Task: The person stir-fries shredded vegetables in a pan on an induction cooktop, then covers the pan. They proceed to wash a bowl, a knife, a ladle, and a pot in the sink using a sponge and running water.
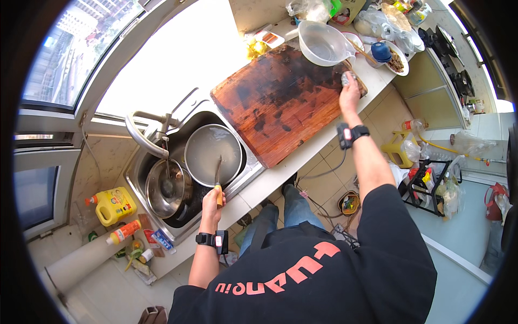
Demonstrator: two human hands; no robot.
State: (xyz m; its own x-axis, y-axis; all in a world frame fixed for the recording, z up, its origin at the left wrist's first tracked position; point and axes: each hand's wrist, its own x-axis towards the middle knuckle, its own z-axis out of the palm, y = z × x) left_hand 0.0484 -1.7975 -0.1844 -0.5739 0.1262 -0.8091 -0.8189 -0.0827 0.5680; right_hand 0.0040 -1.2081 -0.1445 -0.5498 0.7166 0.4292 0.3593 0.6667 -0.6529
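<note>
My left hand holds a knife by its yellowish handle, the blade pointing over a round metal basin of cloudy water in the sink. At the right end of a large wooden cutting board, my right hand is closed on a silvery scrubber, which looks like steel wool. The board lies on the counter beside the sink, its top stained dark and partly wet. A second metal basin sits under the curved faucet.
A translucent plastic basin overlaps the board's far right corner. Beyond it are a blue bowl and a plate of food. Yellow jug and orange-labelled bottle lie left of the sink. Cables cross the tiled floor.
</note>
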